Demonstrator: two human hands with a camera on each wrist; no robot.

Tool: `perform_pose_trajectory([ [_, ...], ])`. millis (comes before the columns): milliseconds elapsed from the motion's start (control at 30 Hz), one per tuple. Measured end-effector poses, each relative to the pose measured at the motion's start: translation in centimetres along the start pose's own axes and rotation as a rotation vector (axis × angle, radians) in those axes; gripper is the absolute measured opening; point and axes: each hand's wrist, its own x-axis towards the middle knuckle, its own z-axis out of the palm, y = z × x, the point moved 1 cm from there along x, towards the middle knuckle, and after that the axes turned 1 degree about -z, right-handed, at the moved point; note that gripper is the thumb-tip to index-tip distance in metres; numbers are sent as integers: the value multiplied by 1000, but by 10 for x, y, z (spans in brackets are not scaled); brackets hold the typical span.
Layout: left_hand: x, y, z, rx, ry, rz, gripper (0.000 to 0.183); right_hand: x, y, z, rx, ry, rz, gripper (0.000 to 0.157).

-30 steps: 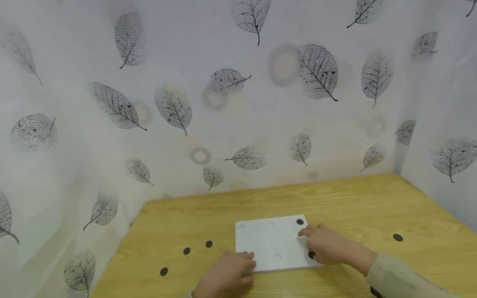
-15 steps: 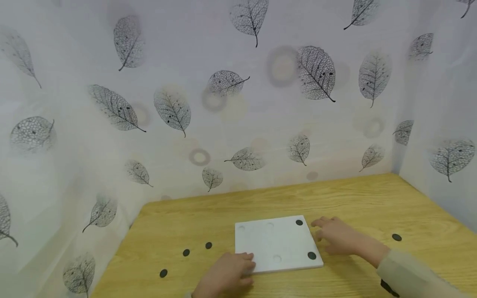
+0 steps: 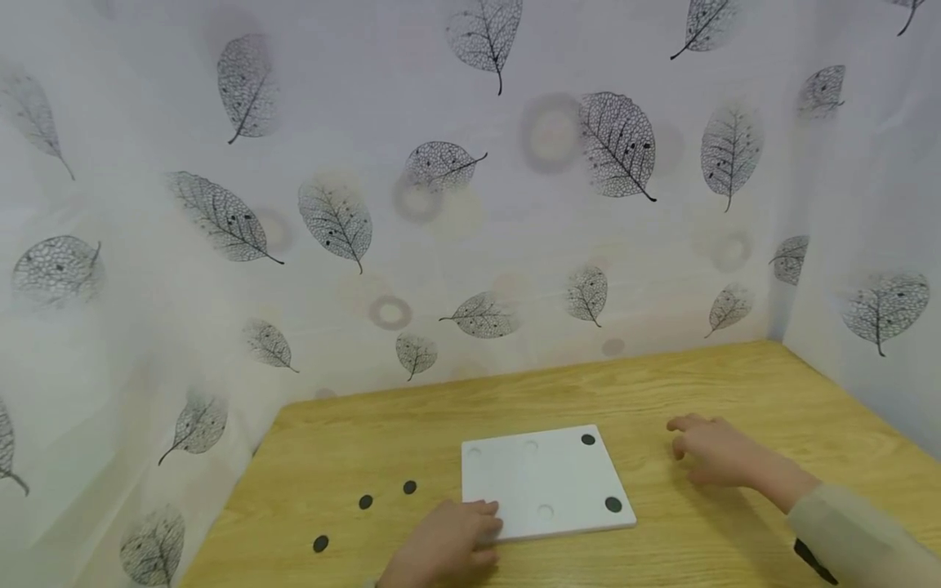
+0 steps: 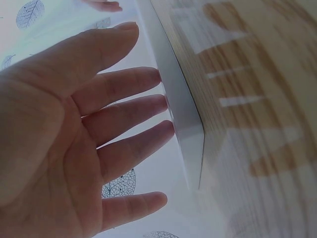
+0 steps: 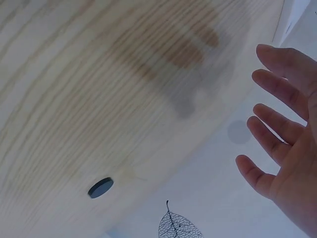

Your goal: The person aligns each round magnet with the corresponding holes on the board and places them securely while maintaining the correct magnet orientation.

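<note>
Since a second ago, when my right hand (image 3: pixel 724 457) was over the right side of the board (image 3: pixel 540 474), it has drawn away and now hangs over the table (image 3: pixel 353 433), well to the right of it. Its fingers are spread and loosely bent, and the right wrist view shows nothing between them. My left hand (image 3: pixel 444 535) hasn't left the board's near left corner; its fingers are nearly straight and slightly apart, three tips seeming to touch the white edge, the thumb and little finger off it, so I steady rather than pinch. The board lies flat near the middle of the table, with the far disc (image 3: pixel 588 439) and the near disc (image 3: pixel 613 505) along its right side, both just where they were. To me that means these two are done with for the moment, since neither has my fingers on it. Three hollows (image 3: pixel 545 512) show bare; whatever is under my left hand, I can't tell. Three loose discs (image 3: pixel 366 502) lie on the table left of the board, untouched, and the right wrist view shows a lone disc (image 5: pixel 101 188), apart from my fingers, which my right arm probably hides from the head view.
</note>
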Motion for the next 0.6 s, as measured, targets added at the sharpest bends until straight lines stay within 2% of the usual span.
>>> perform_pose_trajectory([
  [167,0,0,-1,-28,-36,-19,15,-10,15,1,10,-2,48,18],
  [433,1,-2,0,2,20,9,15,-27,44,0,0,-1,102,19],
  [600,1,-1,-2,-14,-17,-5,15,-39,59,1,2,-13,142,20],
])
